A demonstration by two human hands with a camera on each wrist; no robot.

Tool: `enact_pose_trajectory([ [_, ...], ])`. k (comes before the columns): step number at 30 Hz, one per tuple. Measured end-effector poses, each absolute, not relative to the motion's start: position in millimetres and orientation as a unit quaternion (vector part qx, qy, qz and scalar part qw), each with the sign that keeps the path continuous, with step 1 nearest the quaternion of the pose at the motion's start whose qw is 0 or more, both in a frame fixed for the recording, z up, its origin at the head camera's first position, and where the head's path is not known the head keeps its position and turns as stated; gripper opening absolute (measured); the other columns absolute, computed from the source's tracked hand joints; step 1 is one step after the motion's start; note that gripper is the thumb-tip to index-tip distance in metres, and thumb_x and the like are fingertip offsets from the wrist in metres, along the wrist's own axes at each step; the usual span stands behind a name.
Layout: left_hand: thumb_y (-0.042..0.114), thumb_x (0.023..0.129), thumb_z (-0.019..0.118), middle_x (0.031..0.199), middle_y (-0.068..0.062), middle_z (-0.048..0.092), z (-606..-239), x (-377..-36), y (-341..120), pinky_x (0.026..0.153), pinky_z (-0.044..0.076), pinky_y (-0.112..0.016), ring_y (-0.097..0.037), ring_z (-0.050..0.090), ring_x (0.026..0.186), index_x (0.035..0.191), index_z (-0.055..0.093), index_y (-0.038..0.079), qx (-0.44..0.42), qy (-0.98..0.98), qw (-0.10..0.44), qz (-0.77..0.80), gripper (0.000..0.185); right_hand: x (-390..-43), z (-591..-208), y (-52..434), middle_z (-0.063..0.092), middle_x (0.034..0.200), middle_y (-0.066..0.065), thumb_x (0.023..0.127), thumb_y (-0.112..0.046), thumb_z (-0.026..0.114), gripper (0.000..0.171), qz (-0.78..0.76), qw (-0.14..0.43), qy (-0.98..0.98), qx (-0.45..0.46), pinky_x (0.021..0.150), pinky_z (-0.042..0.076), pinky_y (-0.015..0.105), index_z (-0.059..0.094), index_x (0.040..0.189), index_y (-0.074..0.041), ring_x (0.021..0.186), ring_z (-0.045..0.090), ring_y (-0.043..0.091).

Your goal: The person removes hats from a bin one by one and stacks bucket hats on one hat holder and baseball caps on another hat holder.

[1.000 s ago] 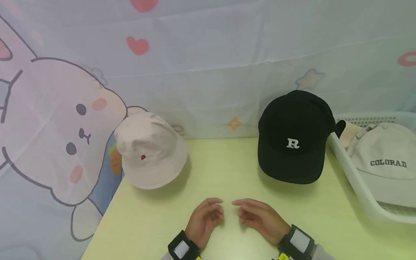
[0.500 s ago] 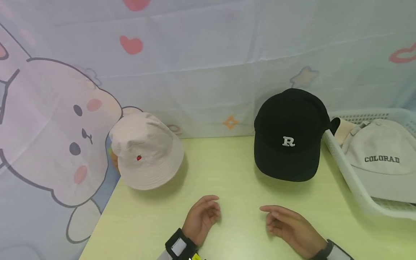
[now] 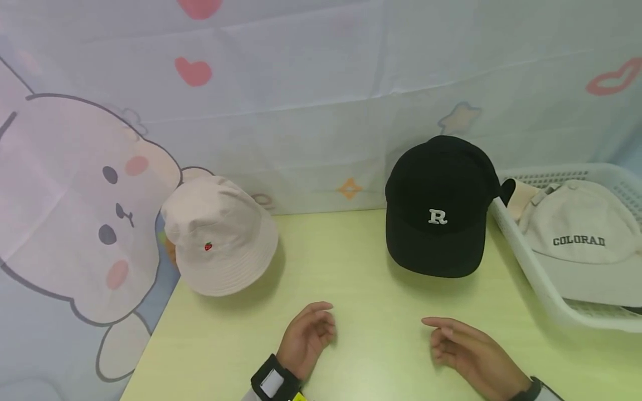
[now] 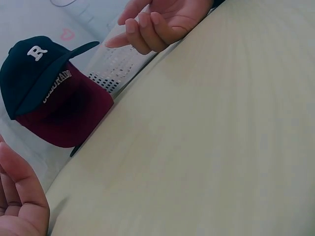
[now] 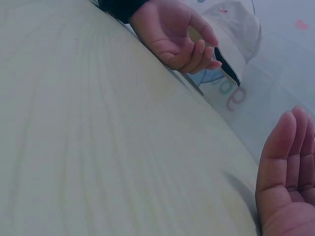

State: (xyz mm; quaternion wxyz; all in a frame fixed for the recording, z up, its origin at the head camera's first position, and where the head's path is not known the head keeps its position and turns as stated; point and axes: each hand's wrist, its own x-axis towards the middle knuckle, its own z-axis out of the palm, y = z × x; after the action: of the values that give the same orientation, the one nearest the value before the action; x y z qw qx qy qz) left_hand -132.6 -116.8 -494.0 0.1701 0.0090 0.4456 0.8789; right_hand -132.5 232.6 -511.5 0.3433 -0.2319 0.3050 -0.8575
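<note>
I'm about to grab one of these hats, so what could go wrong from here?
The pink bucket hat sits at the table's left edge; a nudge might tip it off. The black cap touches the white basket, so lifting it could snag the rim. Both hands, left hand and right hand, hold nothing.

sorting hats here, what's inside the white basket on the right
A beige cap lettered COLORAD lies in the white basket, with a tan strap showing behind it. A dark edge peeks from beneath; whatever lies under the cap is covered.

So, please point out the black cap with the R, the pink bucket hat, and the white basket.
black cap (image 3: pixel 436 234), head view, front panel below the R.
pink bucket hat (image 3: pixel 220 234), head view, crown beside the strawberry.
white basket (image 3: pixel 531 273), head view, near left wall.
</note>
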Motion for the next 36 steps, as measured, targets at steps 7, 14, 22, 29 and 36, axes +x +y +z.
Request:
enact_pose_trajectory([
  [7,0.007,0.107,0.034,0.092,0.007,0.072,-495.7,-136.1,-116.8,0.077,0.052,-0.018,-0.005,0.065,0.081,0.111,0.065,0.017,0.017,0.44,0.174,0.881,0.033,-130.7,-512.0,250.4,0.064,0.129,0.006,0.109,-0.002,0.005,0.056,-0.86,0.337,0.296,-0.245,0.105,0.051,0.031,0.043,0.15,-0.003,0.117,0.062,0.017],
  [14,0.007,0.107,0.034,0.093,0.007,0.072,-497.1,-136.4,-118.3,0.077,0.053,-0.017,-0.004,0.065,0.083,0.112,0.065,0.017,0.027,0.437,0.174,0.882,0.033,-127.9,-514.1,264.9,0.064,0.13,0.007,0.108,-0.002,0.003,0.058,-0.864,0.323,0.297,-0.248,0.106,0.051,0.031,0.042,0.151,-0.003,0.118,0.062,0.018],
  [22,0.008,0.108,0.031,0.094,0.007,0.072,-501.3,-136.0,-121.2,0.079,0.053,-0.017,-0.004,0.066,0.085,0.113,0.065,0.018,0.036,0.432,0.183,0.882,0.036,-124.7,-517.9,280.0,0.063,0.131,0.008,0.109,-0.006,0.001,0.06,-0.874,0.338,0.261,-0.232,0.108,0.049,0.031,0.043,0.151,-0.006,0.119,0.061,0.02],
  [29,0.009,0.108,0.032,0.094,0.008,0.072,-501.7,-138.0,-120.2,0.078,0.053,-0.016,-0.004,0.065,0.085,0.113,0.064,0.018,0.033,0.436,0.189,0.879,0.034,-120.9,-520.4,296.2,0.063,0.13,0.008,0.108,-0.006,0.001,0.061,-0.879,0.327,0.263,-0.227,0.109,0.049,0.031,0.045,0.15,-0.006,0.119,0.062,0.02],
  [36,0.009,0.108,0.032,0.096,0.007,0.071,-503.1,-140.0,-118.9,0.078,0.053,-0.017,-0.004,0.065,0.086,0.114,0.063,0.017,0.031,0.426,0.207,0.88,0.033,-118.1,-520.3,305.8,0.062,0.132,0.008,0.108,-0.008,-0.001,0.063,-0.881,0.332,0.25,-0.225,0.111,0.047,0.032,0.044,0.151,-0.006,0.121,0.061,0.02],
])
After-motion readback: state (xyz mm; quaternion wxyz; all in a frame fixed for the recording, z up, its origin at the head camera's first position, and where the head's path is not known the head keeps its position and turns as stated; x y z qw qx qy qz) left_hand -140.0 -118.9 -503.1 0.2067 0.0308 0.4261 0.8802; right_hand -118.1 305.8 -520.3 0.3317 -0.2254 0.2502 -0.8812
